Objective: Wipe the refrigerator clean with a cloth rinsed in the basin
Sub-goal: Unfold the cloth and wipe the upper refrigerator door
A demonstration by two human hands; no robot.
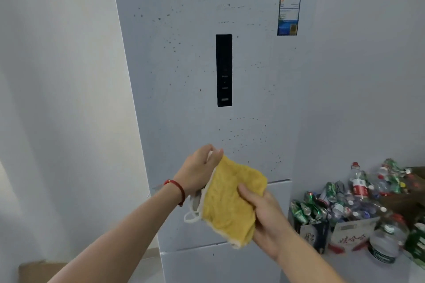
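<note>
A tall white refrigerator [184, 57] stands straight ahead, its upper door speckled with dark brown spots. A black control panel [224, 70] runs down the door's middle. In front of the door's lower part I hold a yellow cloth [232, 200] with a white edge and loop. My left hand [200, 167] grips the cloth's upper left corner. My right hand [266, 216] pinches its right side, thumb on the front. The cloth hangs a little off the door; contact cannot be told. No basin is in view.
A blue energy label [289, 6] is stuck at the door's top right. Right of the fridge lies a heap of crushed cans and plastic bottles [358, 197] in cardboard boxes. A brown cardboard piece [39, 271] lies at lower left. White walls flank the fridge.
</note>
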